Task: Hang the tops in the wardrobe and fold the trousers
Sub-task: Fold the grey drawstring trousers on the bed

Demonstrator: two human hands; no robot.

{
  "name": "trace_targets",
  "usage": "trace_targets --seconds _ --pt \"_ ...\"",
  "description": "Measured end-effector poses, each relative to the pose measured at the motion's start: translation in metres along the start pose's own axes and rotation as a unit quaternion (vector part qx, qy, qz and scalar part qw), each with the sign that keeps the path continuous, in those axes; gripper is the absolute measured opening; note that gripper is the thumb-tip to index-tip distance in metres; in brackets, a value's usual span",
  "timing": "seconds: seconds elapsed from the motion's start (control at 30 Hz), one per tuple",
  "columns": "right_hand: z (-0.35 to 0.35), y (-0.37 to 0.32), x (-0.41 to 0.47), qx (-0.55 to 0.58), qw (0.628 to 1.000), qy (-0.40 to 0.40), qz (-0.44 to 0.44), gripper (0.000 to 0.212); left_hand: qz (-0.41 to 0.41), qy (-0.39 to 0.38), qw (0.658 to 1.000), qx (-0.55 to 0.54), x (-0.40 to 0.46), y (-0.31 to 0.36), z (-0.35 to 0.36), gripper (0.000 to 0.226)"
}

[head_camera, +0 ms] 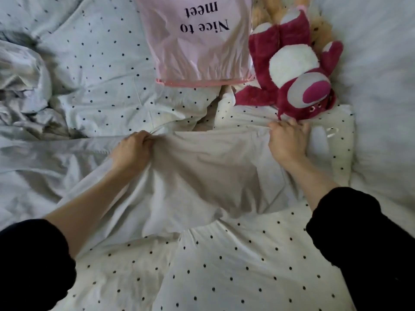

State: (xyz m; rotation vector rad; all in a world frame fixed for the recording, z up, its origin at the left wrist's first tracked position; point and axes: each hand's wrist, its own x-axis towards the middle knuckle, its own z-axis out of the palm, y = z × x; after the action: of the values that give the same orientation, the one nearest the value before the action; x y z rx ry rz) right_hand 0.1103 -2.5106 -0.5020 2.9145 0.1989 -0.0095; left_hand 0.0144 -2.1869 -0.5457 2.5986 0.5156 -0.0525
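Note:
A pale grey-white garment (197,176), seemingly trousers, lies spread across the dotted duvet (235,265) in the middle of the bed. My left hand (132,151) is closed on its far edge at the left. My right hand (287,142) pinches the same edge at the right, just below a plush toy. The cloth sags between the two hands and bunches toward me. One long part of it runs off to the left (45,151). Both forearms show, with black sleeves pushed up.
A pink plastic bag (197,41) printed "Nice to meet" lies at the back centre. A magenta and white plush bear (292,72) lies to its right, touching my right hand's fingers. Crumpled grey cloth (24,90) is piled at the left.

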Motion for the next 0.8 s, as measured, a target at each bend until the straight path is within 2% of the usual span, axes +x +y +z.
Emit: trace_targets --seconds 0.07,0.13,0.23,0.3,0.37,0.5,0.7,0.8 --pt "0.023 -0.009 0.004 0.034 0.998 -0.020 0.044 0.035 0.018 -0.022 0.999 0.026 0.015 -0.008 0.021 0.025" --pt "0.041 -0.026 -0.005 0.064 0.995 -0.046 0.064 0.045 0.038 -0.088 0.994 0.054 0.016 -0.016 0.040 0.029" --pt "0.048 -0.047 -0.026 0.089 0.996 -0.022 0.018 0.051 0.038 -0.126 0.990 0.052 0.010 -0.023 0.049 0.039" --pt "0.044 -0.064 -0.035 0.112 0.994 -0.011 -0.010 0.053 0.035 -0.106 0.991 0.070 0.002 -0.026 0.047 0.045" --pt "0.038 -0.087 -0.049 0.146 0.988 -0.033 -0.039 0.053 0.037 -0.088 0.993 0.075 -0.016 -0.032 0.038 0.046" --pt "0.031 -0.136 -0.092 0.133 0.982 -0.076 -0.111 0.055 0.063 -0.047 0.991 0.112 -0.073 -0.058 0.018 0.041" --pt "0.018 -0.174 -0.147 0.126 0.969 -0.118 -0.177 0.057 0.025 0.014 0.987 0.161 -0.140 -0.106 -0.012 0.043" --pt "0.001 -0.191 -0.169 0.125 0.959 -0.115 -0.225 0.059 -0.011 0.043 0.983 0.178 -0.172 -0.135 -0.034 0.039"
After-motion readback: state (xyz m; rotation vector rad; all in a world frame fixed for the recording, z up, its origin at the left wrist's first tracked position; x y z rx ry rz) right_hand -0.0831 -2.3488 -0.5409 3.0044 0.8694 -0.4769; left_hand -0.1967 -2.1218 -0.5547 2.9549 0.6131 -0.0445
